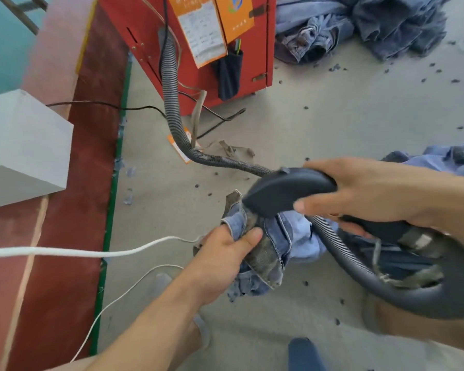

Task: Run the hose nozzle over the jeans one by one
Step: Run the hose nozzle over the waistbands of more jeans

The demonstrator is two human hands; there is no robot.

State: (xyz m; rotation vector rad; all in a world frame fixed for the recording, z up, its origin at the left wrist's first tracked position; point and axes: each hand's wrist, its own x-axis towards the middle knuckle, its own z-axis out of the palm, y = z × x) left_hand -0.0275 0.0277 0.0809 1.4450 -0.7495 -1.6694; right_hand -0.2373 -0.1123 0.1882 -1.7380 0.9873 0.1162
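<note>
The left hand point(223, 253) grips a bunched fold of the jeans point(273, 245), thumb curled over the frayed hem, with the pale denim spilling out to its right. Just above and to the right, the right hand point(364, 194) is wrapped round the dark nozzle point(284, 194), thumb underneath and fingers over the top; the nozzle's broad mouth presses on the fabric just above the left hand's knuckles. The ribbed grey hose point(172, 84) loops below the right wrist, then runs away from the nozzle's far end across the concrete floor point(332, 124) and up into the red machine point(150, 25). An orange sheet point(233, 17) and a printed white label are fixed to the machine, too blurred to read; a dark pouch point(229, 73) hangs beneath, holding thin sticks I cannot identify. Left of the left hand, two white cords point(65, 253) cross a red strip edged in green. Open, lint-speckled floor lies beyond the right hand, ending at a heap of jeans point(359, 25).
</note>
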